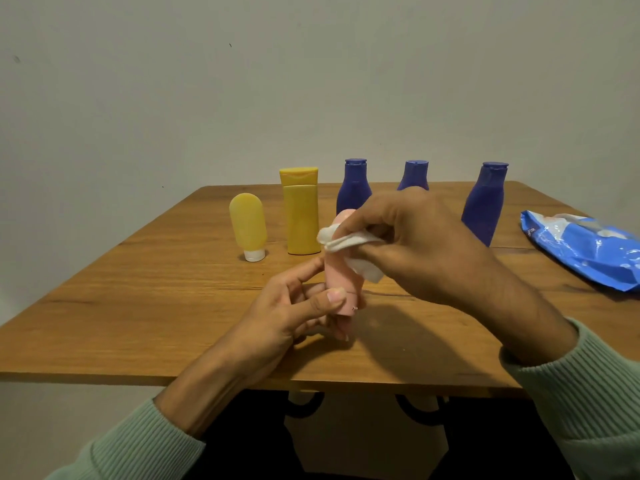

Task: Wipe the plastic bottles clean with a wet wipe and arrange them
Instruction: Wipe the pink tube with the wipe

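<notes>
My left hand (294,313) grips the lower end of a small pink bottle (341,282), holding it upright above the wooden table (138,306). My right hand (415,244) pinches a white wet wipe (349,242) against the bottle's upper part. Behind them stand a small yellow tube on its white cap (247,225), a taller yellow bottle (300,211) and three dark blue bottles (353,188) (415,174) (485,202) in a row. My right hand hides the middle blue bottle's lower part.
A blue wet-wipe pack (585,251) lies flat at the table's right side. A plain wall rises right behind the table. The table's front edge is close to my forearms, with dark metal legs below.
</notes>
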Demonstrator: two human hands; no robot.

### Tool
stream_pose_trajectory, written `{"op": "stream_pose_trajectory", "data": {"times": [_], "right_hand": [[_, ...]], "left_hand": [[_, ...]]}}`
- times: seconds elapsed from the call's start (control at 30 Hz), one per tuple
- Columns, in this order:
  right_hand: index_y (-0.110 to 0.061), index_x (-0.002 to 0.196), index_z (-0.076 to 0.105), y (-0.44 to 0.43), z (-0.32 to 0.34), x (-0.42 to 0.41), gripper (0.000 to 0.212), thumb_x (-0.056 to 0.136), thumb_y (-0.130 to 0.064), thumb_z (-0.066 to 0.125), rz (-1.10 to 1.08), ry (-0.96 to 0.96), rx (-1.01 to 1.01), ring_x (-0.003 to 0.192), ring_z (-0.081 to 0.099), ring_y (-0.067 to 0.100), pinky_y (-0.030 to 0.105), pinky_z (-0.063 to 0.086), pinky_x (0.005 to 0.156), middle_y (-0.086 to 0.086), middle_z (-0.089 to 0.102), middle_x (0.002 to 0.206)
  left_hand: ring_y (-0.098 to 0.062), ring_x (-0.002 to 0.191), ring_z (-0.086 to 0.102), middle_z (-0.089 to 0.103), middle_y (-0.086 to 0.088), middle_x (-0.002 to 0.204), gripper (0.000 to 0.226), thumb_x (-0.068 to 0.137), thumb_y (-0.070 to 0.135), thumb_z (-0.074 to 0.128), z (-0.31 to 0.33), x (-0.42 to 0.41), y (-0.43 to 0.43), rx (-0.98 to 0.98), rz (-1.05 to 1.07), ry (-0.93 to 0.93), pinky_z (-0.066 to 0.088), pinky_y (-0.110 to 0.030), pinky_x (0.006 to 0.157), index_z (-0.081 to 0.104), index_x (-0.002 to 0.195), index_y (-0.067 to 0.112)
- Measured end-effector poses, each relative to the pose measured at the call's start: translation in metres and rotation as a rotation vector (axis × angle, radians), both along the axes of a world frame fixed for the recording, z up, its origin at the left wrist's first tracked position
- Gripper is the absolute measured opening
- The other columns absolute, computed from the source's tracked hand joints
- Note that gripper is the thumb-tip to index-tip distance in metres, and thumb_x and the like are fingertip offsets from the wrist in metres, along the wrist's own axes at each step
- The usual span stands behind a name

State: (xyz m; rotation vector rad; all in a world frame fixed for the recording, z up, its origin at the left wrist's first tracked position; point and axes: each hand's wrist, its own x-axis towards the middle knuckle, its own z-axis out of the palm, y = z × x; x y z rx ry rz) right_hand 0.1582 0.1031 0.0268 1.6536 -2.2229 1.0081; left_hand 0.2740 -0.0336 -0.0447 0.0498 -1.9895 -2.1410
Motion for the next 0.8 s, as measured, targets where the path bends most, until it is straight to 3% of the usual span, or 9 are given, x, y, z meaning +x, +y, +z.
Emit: {"op": "stream_pose_trajectory", "data": {"times": [0.13,0.23,0.43,0.57,0.73,0.8], "right_hand": [[-0.020,0.103,0.071,-0.001,-0.003,-0.014,0.019,0.085,-0.019,0.067,-0.151,-0.036,-0.247,0.080,0.056,-0.003,0.007,0.046,0.067,-0.013,0.061,0.089],[-0.017,0.104,0.070,-0.003,-0.007,-0.016,0.019,0.086,-0.018,0.066,-0.196,-0.053,-0.301,0.075,0.055,-0.007,0.003,0.044,0.064,-0.021,0.055,0.080],[-0.023,0.104,0.070,-0.006,-0.007,0.006,0.022,0.083,-0.017,0.067,0.016,-0.004,-0.060,0.082,0.053,-0.006,0.006,0.044,0.070,-0.019,0.058,0.090],[-0.024,0.109,0.069,-0.004,0.001,0.020,0.027,0.082,-0.020,0.070,0.078,0.055,0.193,0.089,0.053,0.000,0.012,0.046,0.071,-0.014,0.055,0.099],[-0.021,0.114,0.066,-0.008,-0.008,0.026,0.032,0.082,-0.021,0.070,0.060,0.181,0.173,0.099,0.055,0.011,0.021,0.049,0.081,-0.005,0.053,0.114],[-0.015,0.108,0.068,-0.011,-0.015,0.022,0.031,0.078,-0.018,0.074,0.026,0.253,0.098,0.093,0.060,0.018,0.026,0.053,0.077,0.002,0.059,0.110]], "left_hand": [[-0.023,0.099,0.068,0.071,-0.018,0.109,0.054,0.086,0.015,0.066,0.001,0.000,0.001,-0.039,0.014,-0.007,0.057,-0.037,0.078,0.048,0.137,0.024],[-0.022,0.099,0.069,0.072,-0.016,0.108,0.052,0.085,0.015,0.065,0.001,0.000,0.002,-0.051,0.032,-0.025,0.058,-0.036,0.079,0.048,0.133,0.027],[-0.023,0.079,0.068,0.073,-0.014,0.097,0.048,0.084,0.016,0.070,0.001,0.001,0.000,0.001,0.069,0.004,0.057,-0.040,0.074,0.056,0.129,0.022],[-0.023,0.075,0.067,0.071,-0.011,0.086,0.032,0.076,0.013,0.071,0.002,0.001,0.003,-0.019,0.113,0.017,0.059,-0.035,0.069,0.066,0.108,0.017],[-0.026,0.077,0.067,0.071,-0.013,0.086,0.040,0.070,0.021,0.072,0.002,0.001,0.005,-0.076,0.153,0.035,0.058,-0.037,0.071,0.062,0.109,0.020],[-0.027,0.080,0.068,0.072,-0.014,0.091,0.048,0.070,0.019,0.072,0.002,0.000,0.005,-0.059,0.158,0.023,0.059,-0.038,0.073,0.059,0.116,0.026]]}}
